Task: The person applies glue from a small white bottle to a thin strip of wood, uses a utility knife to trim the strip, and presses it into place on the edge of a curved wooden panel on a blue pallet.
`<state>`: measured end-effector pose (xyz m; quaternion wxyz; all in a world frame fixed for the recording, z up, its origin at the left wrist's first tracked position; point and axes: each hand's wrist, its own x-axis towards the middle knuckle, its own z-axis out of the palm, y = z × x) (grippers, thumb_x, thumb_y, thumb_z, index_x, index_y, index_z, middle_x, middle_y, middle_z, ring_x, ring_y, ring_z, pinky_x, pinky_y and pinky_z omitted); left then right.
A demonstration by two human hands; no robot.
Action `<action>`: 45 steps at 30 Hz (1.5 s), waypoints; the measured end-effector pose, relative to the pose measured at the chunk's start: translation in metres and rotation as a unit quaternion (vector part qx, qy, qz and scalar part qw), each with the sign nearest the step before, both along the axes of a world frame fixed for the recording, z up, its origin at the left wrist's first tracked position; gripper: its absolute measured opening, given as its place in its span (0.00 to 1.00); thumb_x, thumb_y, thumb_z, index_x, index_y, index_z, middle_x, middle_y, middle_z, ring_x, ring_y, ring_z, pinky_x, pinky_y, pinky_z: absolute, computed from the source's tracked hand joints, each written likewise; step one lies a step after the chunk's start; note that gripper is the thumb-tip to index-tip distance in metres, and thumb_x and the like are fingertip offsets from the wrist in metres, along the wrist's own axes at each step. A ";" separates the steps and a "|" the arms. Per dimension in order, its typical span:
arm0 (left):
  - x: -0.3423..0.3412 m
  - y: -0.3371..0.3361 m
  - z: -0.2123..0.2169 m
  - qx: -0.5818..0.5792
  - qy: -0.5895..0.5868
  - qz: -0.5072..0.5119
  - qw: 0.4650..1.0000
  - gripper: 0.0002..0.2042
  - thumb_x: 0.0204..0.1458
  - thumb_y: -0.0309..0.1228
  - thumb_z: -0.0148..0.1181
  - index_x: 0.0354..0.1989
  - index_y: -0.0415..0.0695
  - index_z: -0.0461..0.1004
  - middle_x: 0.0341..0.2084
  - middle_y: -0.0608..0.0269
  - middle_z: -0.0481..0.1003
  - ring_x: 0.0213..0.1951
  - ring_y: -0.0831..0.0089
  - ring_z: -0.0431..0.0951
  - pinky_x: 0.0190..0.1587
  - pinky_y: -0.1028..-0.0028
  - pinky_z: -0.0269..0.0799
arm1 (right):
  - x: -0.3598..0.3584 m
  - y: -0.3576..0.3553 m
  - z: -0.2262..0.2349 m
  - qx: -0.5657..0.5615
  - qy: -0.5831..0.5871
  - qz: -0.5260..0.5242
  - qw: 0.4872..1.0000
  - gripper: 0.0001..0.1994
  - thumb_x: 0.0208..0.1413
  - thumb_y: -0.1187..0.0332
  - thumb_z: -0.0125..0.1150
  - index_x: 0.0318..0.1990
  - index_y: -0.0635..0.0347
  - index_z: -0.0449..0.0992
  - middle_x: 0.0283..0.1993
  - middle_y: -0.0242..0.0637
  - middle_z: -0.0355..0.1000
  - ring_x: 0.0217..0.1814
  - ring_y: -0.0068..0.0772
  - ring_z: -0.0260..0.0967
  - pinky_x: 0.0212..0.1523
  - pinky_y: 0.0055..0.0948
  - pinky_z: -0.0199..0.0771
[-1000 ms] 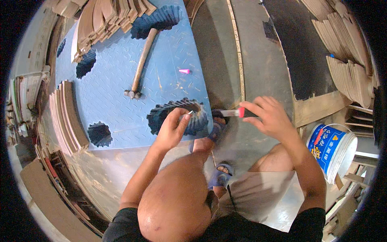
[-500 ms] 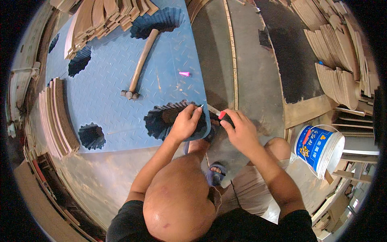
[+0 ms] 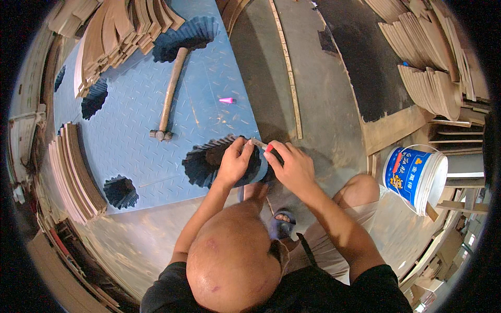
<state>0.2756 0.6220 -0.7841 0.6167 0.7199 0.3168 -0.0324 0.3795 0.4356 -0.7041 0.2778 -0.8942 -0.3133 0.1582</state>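
My left hand (image 3: 233, 163) is closed in a pinch over the hole at the near right corner of the blue table (image 3: 214, 122). A tiny pale tip shows at its fingertips; what it belongs to is hidden. My right hand (image 3: 295, 169) grips what looks like a utility knife, its red and black handle (image 3: 269, 148) inside the fingers. The knife's metal end points left and meets the left fingertips. Farther off on the table lie a small pink cone-shaped cap (image 3: 227, 100) and a wooden-handled hammer (image 3: 171, 96).
Curved wooden strips (image 3: 122, 36) are heaped at the table's far side, with another stack (image 3: 75, 172) at its left edge. Several ragged dark holes pierce the tabletop. A blue and white bucket (image 3: 412, 177) stands tilted at right, near stacked curved boards (image 3: 430, 94).
My right hand has moved left and the knife's metal end now reaches the left fingertips; before, a gap lay between them. The view has shifted slightly.
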 end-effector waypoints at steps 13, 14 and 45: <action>0.004 -0.002 0.001 -0.034 -0.017 0.018 0.999 0.16 0.75 0.39 0.60 0.39 0.36 0.75 0.27 0.60 0.73 0.33 0.75 0.68 0.39 0.66 0.71 | 0.001 0.007 0.009 -0.054 0.010 -0.015 0.998 0.21 0.72 0.45 0.63 0.58 0.50 0.83 0.44 0.45 0.84 0.43 0.59 0.84 0.41 0.53 0.84; 0.006 -0.002 0.004 -0.038 -0.021 0.019 0.999 0.16 0.75 0.38 0.60 0.39 0.36 0.75 0.28 0.61 0.74 0.34 0.76 0.68 0.39 0.66 0.71 | 0.003 0.008 0.013 -0.068 0.022 -0.015 0.997 0.21 0.72 0.46 0.63 0.59 0.52 0.84 0.45 0.45 0.84 0.44 0.59 0.84 0.42 0.53 0.84; 0.003 -0.004 0.010 -0.050 -0.022 0.015 0.998 0.18 0.78 0.41 0.59 0.36 0.39 0.74 0.27 0.69 0.71 0.33 0.78 0.66 0.38 0.70 0.68 | 0.018 0.015 0.012 -0.077 0.146 -0.063 0.984 0.25 0.71 0.37 0.60 0.57 0.43 0.88 0.46 0.50 0.88 0.49 0.61 0.86 0.50 0.57 0.85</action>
